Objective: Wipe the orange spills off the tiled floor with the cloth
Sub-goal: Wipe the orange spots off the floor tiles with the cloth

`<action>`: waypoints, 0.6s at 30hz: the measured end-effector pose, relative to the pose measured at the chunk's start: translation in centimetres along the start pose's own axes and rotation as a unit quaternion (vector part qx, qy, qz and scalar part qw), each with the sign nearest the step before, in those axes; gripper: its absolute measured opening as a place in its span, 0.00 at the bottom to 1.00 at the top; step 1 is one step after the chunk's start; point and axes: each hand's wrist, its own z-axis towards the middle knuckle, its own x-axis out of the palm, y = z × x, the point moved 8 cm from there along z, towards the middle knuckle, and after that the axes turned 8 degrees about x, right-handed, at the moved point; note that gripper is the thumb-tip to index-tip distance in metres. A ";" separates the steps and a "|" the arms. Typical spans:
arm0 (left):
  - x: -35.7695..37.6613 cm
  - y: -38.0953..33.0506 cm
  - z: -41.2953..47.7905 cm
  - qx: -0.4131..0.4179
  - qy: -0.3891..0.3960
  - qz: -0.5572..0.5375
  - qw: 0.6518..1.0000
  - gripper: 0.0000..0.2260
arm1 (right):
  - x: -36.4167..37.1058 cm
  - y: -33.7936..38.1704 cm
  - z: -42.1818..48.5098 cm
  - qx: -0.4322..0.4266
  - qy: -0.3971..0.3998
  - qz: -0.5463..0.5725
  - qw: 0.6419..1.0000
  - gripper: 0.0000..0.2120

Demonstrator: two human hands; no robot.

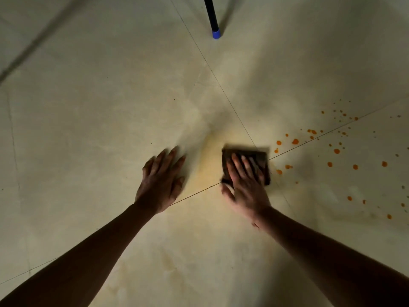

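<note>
A: Biggest first. What's the surface?
B: Tiled floor (99,107), pale, 2 grout lines crossing near the middle. A faint yellowish smear (210,165) sits between the hands, so I judge that patch is wiped but not clean.
A: Hands?
B: Left hand (160,182) is flat on the bare tile with its fingers spread, holding nothing. Probably a prop for the person's weight while leaning in. Right hand (245,187) lies palm down on the cloth (262,157), fingers straight and slightly fanned, pressing it to the floor, not pinching it.
A: Where's the cloth?
B: It's dark, folded roughly square, right at the grout crossing under the right hand. Its edges are blurred. Flat pressure makes sense, more contact for scrubbing.
A: Spills?
B: Orange spills (295,141), many small drops scattered right of the cloth. The nearest are just beside its right edge, the rest well apart toward the frame edge. None wiped there yet, so that's a lot left.
A: Anything else?
B: Black pole with a blue tip (215,33) at the top, touching the floor. Can't tell what it belongs to.
</note>
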 end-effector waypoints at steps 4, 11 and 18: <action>-0.6 -0.1 0.0 -0.006 -0.026 -0.056 0.998 0.22 | 2.1 7.4 -1.3 -0.072 0.036 0.005 0.997 0.39; -2.4 0.5 0.0 -0.035 -0.010 -0.100 0.994 0.17 | 1.4 3.1 -9.4 -0.188 0.079 -0.015 0.979 0.34; -1.1 -7.2 7.1 0.065 0.010 -0.084 0.994 0.19 | 0.4 -6.5 -4.3 0.061 0.044 -0.014 0.997 0.37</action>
